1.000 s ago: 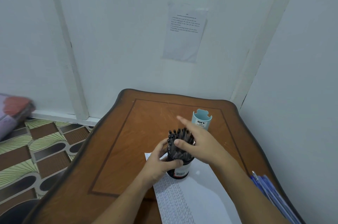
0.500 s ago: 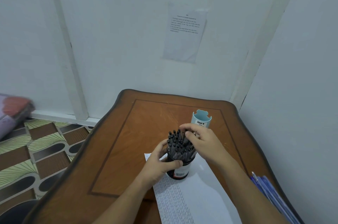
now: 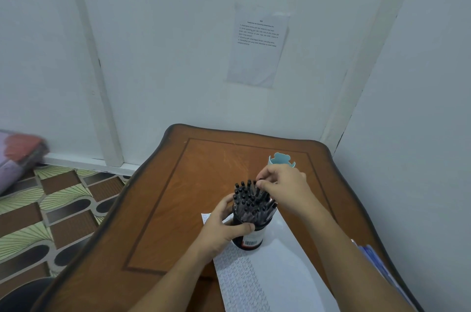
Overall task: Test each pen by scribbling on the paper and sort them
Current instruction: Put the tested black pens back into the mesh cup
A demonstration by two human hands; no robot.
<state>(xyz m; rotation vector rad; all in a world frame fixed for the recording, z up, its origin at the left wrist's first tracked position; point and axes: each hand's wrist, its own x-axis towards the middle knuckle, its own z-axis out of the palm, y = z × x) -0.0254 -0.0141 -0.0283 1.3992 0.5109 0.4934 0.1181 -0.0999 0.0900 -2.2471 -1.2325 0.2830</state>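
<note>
A dense bundle of slim grey pens with black caps point(image 3: 248, 203) stands upright in a dark round plastic cup point(image 3: 251, 239). The cup sits on the far end of a white paper sheet point(image 3: 283, 263) near the middle of the glossy brown wooden counter point(image 3: 175, 209). A white label with a barcode on a reddish strip shows low on the cup (its print is too small to read).

The left hand point(image 3: 224, 231) grips the cup, thumb across its front. The right hand point(image 3: 283, 188) pinches the top of one pen point(image 3: 257, 182) at the bundle's far edge.

Rows of fine marks cover the paper's left strip; the rest is plain. A pale blue plastic holder with a scalloped rim point(image 3: 281, 159) stands just behind the right hand. Blue pens point(image 3: 374, 260) lie at the counter's right edge.
</note>
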